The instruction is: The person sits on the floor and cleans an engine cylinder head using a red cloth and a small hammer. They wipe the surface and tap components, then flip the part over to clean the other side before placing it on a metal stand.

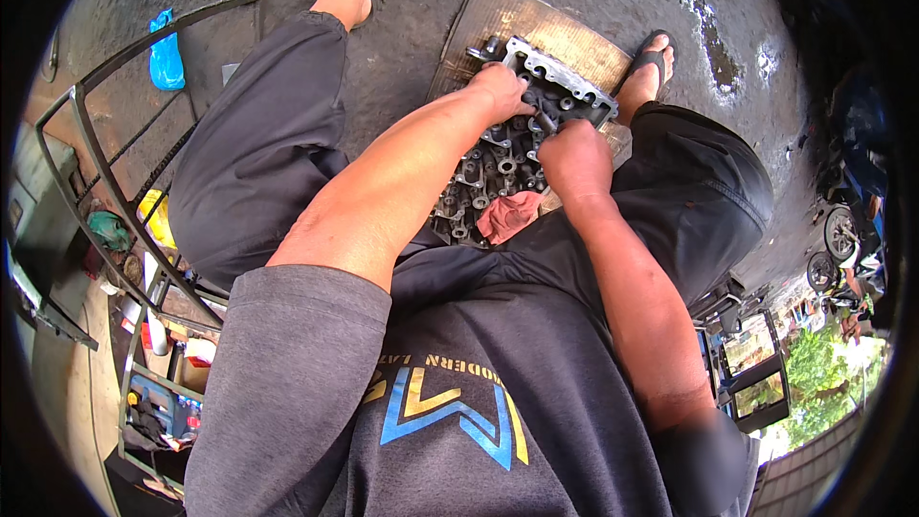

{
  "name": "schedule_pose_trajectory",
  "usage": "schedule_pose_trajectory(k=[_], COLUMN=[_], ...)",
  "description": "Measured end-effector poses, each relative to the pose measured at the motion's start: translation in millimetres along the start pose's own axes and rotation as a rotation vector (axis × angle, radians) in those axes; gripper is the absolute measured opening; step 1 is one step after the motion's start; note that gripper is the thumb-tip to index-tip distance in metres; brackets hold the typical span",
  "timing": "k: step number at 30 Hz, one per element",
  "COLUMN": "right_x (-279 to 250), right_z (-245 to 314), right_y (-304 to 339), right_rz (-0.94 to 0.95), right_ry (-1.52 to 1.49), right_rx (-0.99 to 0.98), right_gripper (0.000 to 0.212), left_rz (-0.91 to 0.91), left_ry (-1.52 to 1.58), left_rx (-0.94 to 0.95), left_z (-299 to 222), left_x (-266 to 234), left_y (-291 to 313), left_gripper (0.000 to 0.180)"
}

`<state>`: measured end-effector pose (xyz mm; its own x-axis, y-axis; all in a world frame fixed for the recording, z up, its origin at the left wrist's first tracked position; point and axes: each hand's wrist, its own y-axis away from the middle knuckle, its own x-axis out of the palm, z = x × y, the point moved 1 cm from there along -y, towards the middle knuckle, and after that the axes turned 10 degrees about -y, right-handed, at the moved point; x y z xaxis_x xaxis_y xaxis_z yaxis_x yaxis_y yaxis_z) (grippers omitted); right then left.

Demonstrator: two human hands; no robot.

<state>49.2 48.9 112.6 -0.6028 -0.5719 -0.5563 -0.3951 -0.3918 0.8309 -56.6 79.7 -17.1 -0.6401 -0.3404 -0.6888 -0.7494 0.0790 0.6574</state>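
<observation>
An engine cylinder head [493, 168], grey metal with rows of valve parts, lies between my legs. My left hand [500, 92] is over its far left part, fingers curled down against the metal; whatever is under the fingertips is hidden. My right hand [577, 159] is closed in a fist around a short, dark, rod-like metal tool [545, 122]. The tool's end points toward the left hand's fingertips, over the valve area. A pink rag [509, 216] rests at the near edge of the cylinder head, close to my lap.
Under the cylinder head is a sheet of cardboard [469, 29] on the stained dark floor. My sandalled feet stand on either side. To the left are a black metal frame [91, 124], a blue plastic bag [166, 56] and cluttered shelves. Motorcycle wheels [840, 234] show far right.
</observation>
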Motion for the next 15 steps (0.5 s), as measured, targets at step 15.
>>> schedule_pose_trajectory(k=[15], right_x=[0.0], right_z=[3.8], right_y=[1.8], right_rz=[0.03], right_ry=[-0.018], right_rx=[0.028], right_gripper=[0.024], left_rz=[0.158], left_ry=[-0.203], left_rx=[0.04], left_z=[-9.3], left_x=[-10.2], left_y=[-8.0], left_gripper=[0.05])
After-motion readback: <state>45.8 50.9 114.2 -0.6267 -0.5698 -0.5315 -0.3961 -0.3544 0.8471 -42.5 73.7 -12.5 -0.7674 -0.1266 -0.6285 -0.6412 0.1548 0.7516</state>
